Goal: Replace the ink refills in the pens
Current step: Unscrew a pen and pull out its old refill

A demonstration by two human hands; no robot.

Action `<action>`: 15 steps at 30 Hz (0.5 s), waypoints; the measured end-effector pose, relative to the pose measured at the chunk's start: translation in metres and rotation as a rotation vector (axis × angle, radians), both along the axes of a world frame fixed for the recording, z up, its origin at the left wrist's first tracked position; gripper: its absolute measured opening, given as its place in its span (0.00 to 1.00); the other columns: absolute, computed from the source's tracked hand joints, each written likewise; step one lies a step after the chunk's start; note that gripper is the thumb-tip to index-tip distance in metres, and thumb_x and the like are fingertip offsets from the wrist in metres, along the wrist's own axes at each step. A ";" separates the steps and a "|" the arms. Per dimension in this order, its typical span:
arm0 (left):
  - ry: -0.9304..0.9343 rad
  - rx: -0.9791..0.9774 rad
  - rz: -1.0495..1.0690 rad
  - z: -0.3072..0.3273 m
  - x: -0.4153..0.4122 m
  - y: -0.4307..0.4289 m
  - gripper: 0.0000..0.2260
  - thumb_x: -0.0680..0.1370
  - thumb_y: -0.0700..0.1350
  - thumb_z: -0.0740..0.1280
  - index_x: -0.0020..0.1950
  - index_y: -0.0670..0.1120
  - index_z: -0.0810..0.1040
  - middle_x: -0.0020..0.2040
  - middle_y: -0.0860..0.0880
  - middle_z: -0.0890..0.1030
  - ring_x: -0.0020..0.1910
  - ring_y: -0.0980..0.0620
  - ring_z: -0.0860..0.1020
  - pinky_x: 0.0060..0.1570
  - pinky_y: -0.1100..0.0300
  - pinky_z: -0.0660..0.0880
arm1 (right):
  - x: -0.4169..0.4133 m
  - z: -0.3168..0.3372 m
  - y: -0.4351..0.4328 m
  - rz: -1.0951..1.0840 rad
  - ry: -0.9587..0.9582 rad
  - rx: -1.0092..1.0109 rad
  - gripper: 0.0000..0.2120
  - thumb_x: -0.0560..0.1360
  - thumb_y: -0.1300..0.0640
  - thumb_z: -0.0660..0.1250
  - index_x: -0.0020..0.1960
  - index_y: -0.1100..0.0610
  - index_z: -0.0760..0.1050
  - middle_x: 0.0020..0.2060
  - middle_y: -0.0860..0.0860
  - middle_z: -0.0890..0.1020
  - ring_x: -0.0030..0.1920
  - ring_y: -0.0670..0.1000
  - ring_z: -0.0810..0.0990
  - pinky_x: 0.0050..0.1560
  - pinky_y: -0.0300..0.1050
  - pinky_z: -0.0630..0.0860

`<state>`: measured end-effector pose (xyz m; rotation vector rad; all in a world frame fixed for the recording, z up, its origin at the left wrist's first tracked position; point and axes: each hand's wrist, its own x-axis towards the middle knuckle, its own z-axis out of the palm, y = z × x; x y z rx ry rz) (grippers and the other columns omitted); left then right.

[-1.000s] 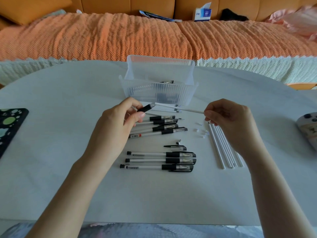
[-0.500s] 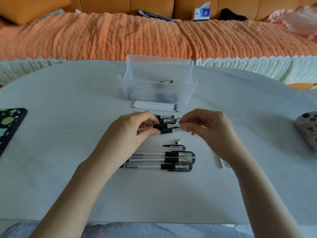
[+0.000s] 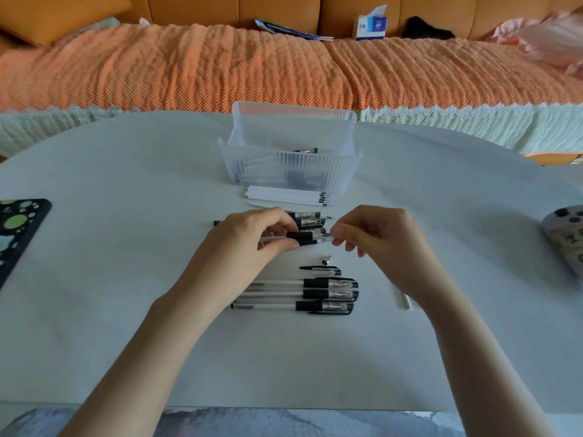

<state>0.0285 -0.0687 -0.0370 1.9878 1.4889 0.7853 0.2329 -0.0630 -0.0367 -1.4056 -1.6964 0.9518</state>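
Black-gripped pen (image 3: 305,238) mid-refill, just above the desk (image 3: 126,279).
Left hand (image 3: 252,247) grips its barrel and right hand (image 3: 375,238) pinches its tip. Three capped pens (image 3: 299,294) look finished, while the open pens (image 3: 307,217) and white refills (image 3: 284,196) beyond seemingly await.

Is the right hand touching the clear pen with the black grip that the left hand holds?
Touching. The head view shows the right hand pinching the tip end of the clear black-grip pen.
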 end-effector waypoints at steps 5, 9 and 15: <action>-0.013 0.011 0.017 -0.001 -0.001 0.001 0.04 0.71 0.50 0.72 0.45 0.54 0.80 0.42 0.58 0.82 0.45 0.62 0.78 0.50 0.54 0.75 | 0.003 0.002 -0.001 -0.015 -0.023 -0.010 0.10 0.74 0.50 0.67 0.38 0.55 0.80 0.33 0.47 0.83 0.31 0.44 0.76 0.35 0.39 0.74; -0.010 0.028 0.017 0.000 -0.001 0.001 0.04 0.71 0.50 0.72 0.45 0.54 0.80 0.42 0.58 0.81 0.45 0.61 0.78 0.49 0.54 0.75 | 0.002 0.002 -0.002 0.004 -0.062 -0.004 0.07 0.73 0.53 0.68 0.38 0.52 0.80 0.33 0.44 0.83 0.31 0.42 0.76 0.35 0.38 0.72; 0.017 0.080 -0.008 -0.001 -0.001 0.000 0.05 0.73 0.48 0.70 0.48 0.54 0.80 0.45 0.60 0.80 0.45 0.60 0.77 0.48 0.56 0.74 | 0.000 0.002 -0.002 0.021 -0.042 0.021 0.05 0.71 0.58 0.71 0.37 0.50 0.80 0.30 0.41 0.81 0.30 0.41 0.75 0.33 0.30 0.68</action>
